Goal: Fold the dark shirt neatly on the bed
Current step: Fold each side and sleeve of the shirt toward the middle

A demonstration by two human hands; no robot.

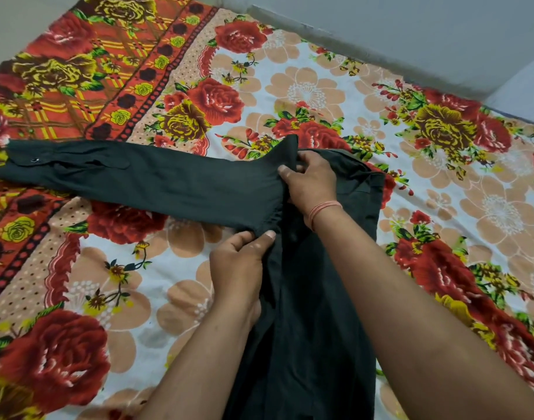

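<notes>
Dark shirt (320,313) on the bed (168,283), sleeve (138,180) stretched left.
Left hand (238,268) pinches the underarm fabric; right hand (311,183) fingers (302,157) pinch the shoulder.

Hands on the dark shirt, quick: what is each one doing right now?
Left hand: closed, pinching the dark shirt at the armpit of its sleeve.
Right hand: closed, gripping the shirt at the shoulder.

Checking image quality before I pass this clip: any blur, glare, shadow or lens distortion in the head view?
Head view: light is soft and even, no glare; the shirt is so dark its folds barely show; faint shadows lie under the left hand and right hand; the bedsheet print looks slightly soft; wide-angle bending curves the far bed edge.
</notes>
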